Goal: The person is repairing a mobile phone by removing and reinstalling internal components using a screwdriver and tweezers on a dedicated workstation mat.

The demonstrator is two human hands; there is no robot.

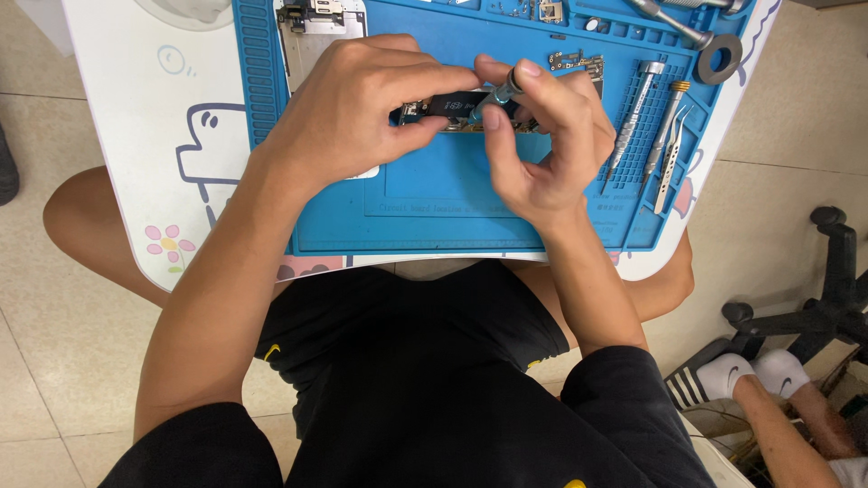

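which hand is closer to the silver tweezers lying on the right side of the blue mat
Right. The right hand, holding a small screwdriver, sits just beside the tweezers; the left hand is farther off, on the other side of the right hand.

A floor of pale beige tiles (54,361) with thin grout lines is seen from above under even light. A small white desk (136,136), printed with cartoon line drawings and pink flowers, is set over it. Past the desk's right edge, a black swivel-chair base (827,312) with castors is seen.
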